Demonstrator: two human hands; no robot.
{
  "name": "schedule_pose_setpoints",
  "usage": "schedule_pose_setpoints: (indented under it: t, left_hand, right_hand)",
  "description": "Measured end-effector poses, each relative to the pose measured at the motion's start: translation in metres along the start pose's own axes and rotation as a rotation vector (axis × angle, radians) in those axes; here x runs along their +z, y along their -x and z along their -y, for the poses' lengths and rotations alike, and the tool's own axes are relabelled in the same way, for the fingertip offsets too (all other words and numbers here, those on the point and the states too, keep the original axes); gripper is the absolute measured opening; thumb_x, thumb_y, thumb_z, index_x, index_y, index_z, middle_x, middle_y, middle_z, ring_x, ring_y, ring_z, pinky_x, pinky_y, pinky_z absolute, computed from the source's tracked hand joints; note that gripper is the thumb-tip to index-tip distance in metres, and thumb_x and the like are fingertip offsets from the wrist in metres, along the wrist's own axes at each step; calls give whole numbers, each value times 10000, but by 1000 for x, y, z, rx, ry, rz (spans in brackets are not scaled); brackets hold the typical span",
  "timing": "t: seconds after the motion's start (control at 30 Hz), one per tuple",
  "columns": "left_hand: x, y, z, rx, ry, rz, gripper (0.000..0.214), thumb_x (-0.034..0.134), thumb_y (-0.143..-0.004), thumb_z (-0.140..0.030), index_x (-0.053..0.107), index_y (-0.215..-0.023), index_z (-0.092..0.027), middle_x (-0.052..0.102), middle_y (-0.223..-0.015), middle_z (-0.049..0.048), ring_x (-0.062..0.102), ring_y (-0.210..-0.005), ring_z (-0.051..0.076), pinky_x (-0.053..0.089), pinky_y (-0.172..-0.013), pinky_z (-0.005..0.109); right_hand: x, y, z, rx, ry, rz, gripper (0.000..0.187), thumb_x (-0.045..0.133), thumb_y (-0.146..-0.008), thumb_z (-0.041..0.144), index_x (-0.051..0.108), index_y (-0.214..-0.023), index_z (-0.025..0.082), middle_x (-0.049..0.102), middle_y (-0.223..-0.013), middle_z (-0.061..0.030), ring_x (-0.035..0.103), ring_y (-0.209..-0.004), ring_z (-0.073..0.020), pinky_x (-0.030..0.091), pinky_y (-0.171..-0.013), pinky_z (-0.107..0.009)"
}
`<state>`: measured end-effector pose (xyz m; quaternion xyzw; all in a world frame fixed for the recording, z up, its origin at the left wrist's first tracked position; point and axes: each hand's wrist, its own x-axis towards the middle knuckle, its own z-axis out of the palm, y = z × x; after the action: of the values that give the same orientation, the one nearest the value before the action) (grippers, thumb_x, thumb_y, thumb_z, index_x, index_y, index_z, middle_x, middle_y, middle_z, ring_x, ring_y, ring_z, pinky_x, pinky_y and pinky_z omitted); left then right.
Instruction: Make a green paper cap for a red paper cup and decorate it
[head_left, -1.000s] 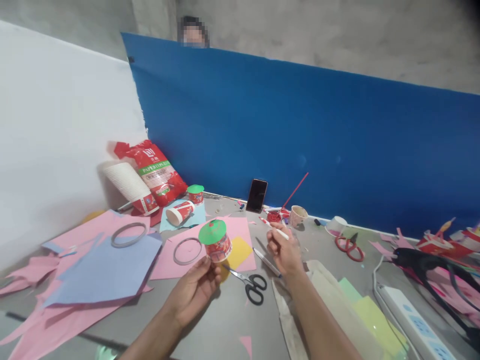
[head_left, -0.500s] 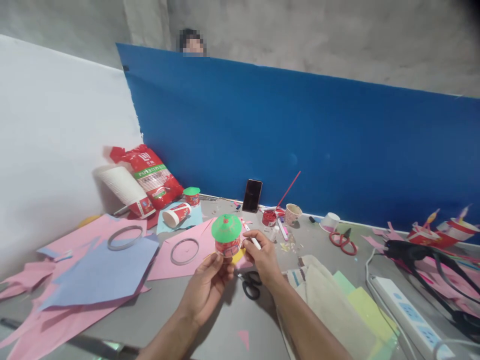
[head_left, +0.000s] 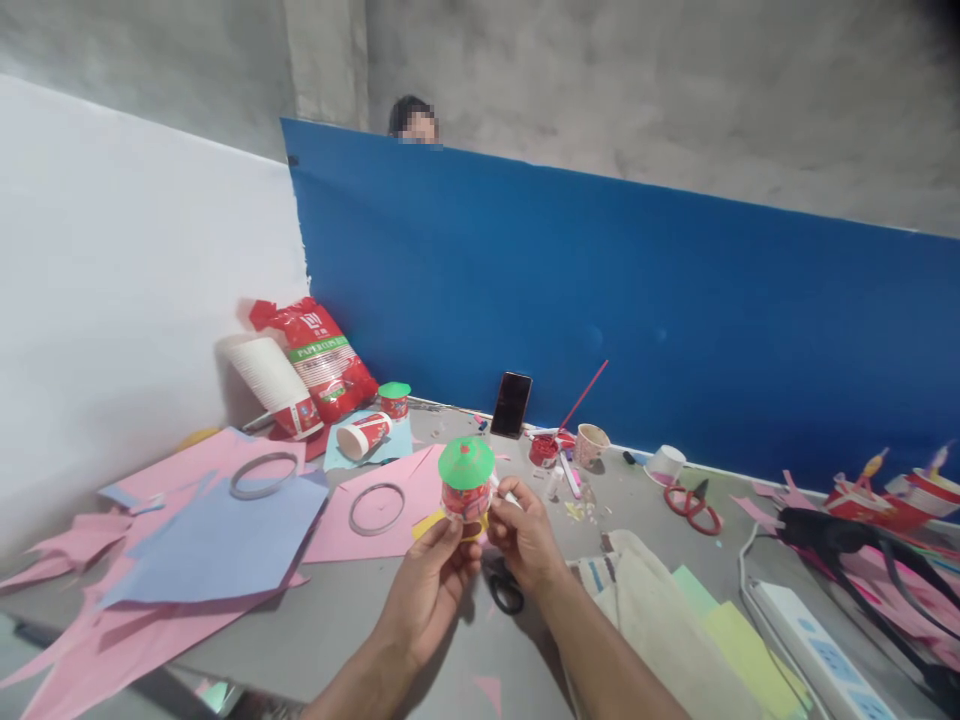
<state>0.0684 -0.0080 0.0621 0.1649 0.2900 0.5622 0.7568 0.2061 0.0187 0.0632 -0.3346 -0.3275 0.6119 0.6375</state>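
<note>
My left hand [head_left: 429, 585] is closed around the lower part of a small red patterned paper cup [head_left: 459, 500], held upright above the table. On top of the cup sits a green paper cone roof [head_left: 466, 464] with a small red spot at its peak. In my right hand [head_left: 534, 548] is a white marker [head_left: 510, 493], pinched close to the right side of the cup. Its tip is hard to make out. Beneath my hands lie black-handled scissors [head_left: 505, 592], partly hidden, and a yellow paper piece [head_left: 426, 527] shows behind the cup.
Pink sheets, a blue sheet [head_left: 217, 540] and grey tape rings [head_left: 377, 509] lie left. A phone [head_left: 511, 404] leans on the blue partition [head_left: 600, 270]. Red scissors [head_left: 694, 508], a cloth [head_left: 652, 620] and a power strip [head_left: 821, 640] are right. Another person's head shows beyond.
The camera view has shifted, so the scene sits slightly lower and farther right. My left hand still holds the cup, and my right hand with the marker stays beside it.
</note>
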Motion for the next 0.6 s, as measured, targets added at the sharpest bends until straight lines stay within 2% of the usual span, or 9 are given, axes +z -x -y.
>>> schedule_pose_setpoints:
  t: [0.17,0.37,0.5,0.6]
  left_hand:
    - [-5,4,-3,-24,-61,98,218,908,-715,-194,756,-853,-120,755,-834,78,663,-639,128,568,-584,229]
    - [-12,11,-19,-24,-181,129,295,925,-698,-237,760,-919,-131,728,-856,66,640,-668,123,541,-610,233]
    - [-16,14,-26,108,-334,146,576,937,-667,-248,713,-1194,-183,722,-1133,117,698,-873,203,563,-705,289]
    - [-21,7,-26,242,-375,93,741,978,-559,-206,677,-1236,-189,711,-1218,162,710,-983,265,564,-778,321]
  right_hand:
    - [-3,0,2,23,-49,49,491,926,-639,313,475,-816,228,470,-562,120,346,-443,-30,244,-447,-126]
    - [-5,0,4,50,-86,110,499,939,-621,280,491,-830,221,494,-604,114,321,-440,-14,229,-449,-130]
    - [-6,0,5,75,-97,152,503,938,-622,273,468,-792,220,452,-574,123,281,-435,-11,209,-448,-132]
    - [-6,2,6,95,-100,185,482,928,-638,269,473,-787,222,427,-557,127,256,-432,-15,192,-441,-136]
